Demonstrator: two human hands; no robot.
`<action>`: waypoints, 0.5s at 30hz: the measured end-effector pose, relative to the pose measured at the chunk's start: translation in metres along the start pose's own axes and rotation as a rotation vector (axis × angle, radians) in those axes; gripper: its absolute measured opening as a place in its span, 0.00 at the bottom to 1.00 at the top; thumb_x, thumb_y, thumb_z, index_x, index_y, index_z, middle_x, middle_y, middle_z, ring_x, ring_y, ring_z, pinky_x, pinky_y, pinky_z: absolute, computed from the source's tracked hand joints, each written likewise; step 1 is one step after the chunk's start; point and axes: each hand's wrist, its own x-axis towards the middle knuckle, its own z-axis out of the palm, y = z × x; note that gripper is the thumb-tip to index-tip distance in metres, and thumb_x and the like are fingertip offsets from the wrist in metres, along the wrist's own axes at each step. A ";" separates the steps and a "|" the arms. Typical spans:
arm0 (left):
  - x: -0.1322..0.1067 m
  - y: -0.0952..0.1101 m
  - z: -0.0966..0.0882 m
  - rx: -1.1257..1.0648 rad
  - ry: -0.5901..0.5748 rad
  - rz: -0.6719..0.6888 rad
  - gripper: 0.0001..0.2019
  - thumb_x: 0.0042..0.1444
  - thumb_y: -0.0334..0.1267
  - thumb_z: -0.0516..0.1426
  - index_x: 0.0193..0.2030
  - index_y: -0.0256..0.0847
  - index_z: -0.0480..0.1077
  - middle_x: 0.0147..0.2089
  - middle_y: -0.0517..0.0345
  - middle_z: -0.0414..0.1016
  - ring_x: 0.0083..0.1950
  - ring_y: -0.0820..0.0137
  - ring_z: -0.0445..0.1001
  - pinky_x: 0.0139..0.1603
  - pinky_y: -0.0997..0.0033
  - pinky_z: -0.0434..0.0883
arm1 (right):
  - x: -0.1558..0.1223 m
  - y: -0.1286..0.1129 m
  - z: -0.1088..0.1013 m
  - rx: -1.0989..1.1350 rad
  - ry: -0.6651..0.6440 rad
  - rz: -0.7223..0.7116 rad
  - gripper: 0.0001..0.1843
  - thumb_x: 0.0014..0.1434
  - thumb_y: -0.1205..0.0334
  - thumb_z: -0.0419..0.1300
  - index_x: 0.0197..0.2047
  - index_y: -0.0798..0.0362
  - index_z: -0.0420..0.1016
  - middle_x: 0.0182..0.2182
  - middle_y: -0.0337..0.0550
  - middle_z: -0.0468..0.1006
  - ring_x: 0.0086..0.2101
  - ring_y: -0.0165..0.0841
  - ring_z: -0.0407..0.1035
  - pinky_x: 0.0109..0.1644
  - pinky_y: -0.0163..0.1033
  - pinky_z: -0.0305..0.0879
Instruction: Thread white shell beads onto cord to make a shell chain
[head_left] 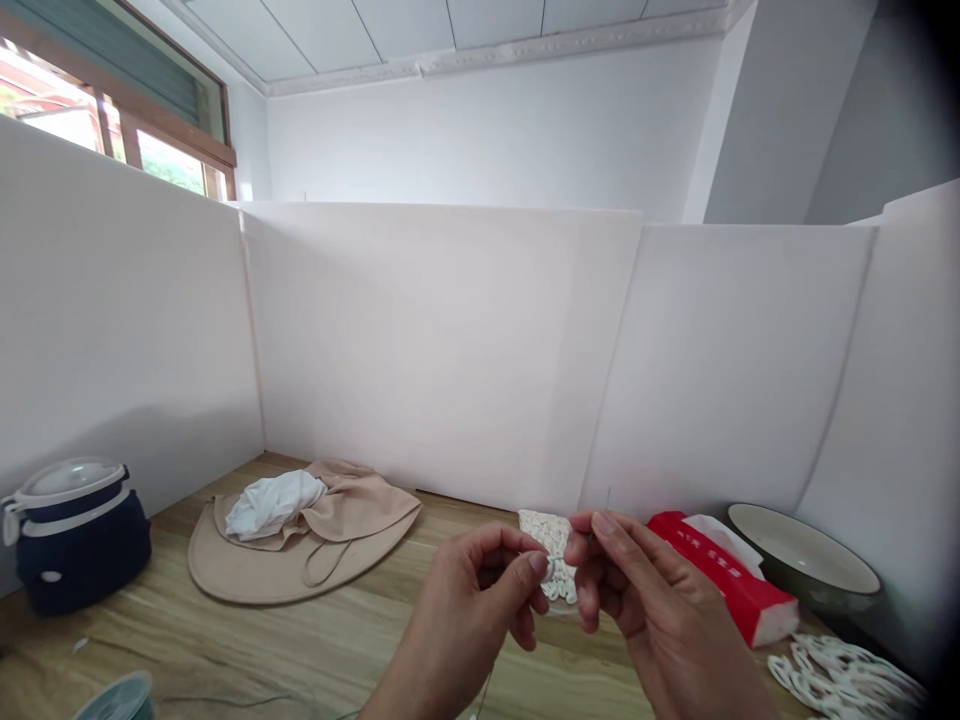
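My left hand and my right hand meet in front of me above the wooden table. Both are closed in a pinch on a small white beaded piece held between them. My right fingertips also pinch a thin needle that points up. A fine thread hangs down from the hands toward the bottom edge.
A beige sun hat with a white cloth on it lies at the centre left. A dark blue lidded pot stands far left. A red tissue pack, a bowl and white loops are on the right. White panels wall the table.
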 end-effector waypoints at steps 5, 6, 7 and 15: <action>-0.002 -0.002 -0.005 0.162 -0.082 -0.034 0.09 0.54 0.40 0.56 0.33 0.35 0.71 0.24 0.59 0.72 0.23 0.76 0.67 0.25 0.78 0.64 | 0.003 0.004 -0.005 -0.092 0.104 -0.033 0.12 0.53 0.52 0.64 0.35 0.53 0.76 0.20 0.34 0.69 0.19 0.26 0.61 0.22 0.31 0.60; -0.003 -0.005 -0.008 0.227 -0.110 -0.043 0.08 0.54 0.39 0.55 0.33 0.35 0.71 0.25 0.58 0.72 0.24 0.75 0.69 0.26 0.78 0.64 | 0.003 0.005 -0.005 -0.135 0.134 -0.052 0.13 0.53 0.52 0.64 0.36 0.53 0.76 0.20 0.33 0.68 0.19 0.26 0.60 0.21 0.31 0.59; -0.003 -0.008 -0.012 0.295 -0.143 -0.051 0.08 0.54 0.38 0.54 0.33 0.36 0.71 0.26 0.58 0.74 0.25 0.74 0.70 0.26 0.78 0.64 | 0.003 0.005 -0.005 -0.190 0.153 -0.073 0.13 0.53 0.52 0.64 0.36 0.53 0.75 0.19 0.32 0.67 0.18 0.25 0.59 0.21 0.31 0.58; 0.002 -0.036 -0.028 0.960 -0.463 -0.257 0.09 0.45 0.33 0.56 0.32 0.41 0.78 0.25 0.60 0.78 0.23 0.73 0.71 0.23 0.79 0.62 | 0.002 0.005 -0.004 -0.749 -0.159 0.019 0.16 0.59 0.49 0.53 0.28 0.51 0.69 0.18 0.32 0.67 0.18 0.27 0.60 0.22 0.32 0.57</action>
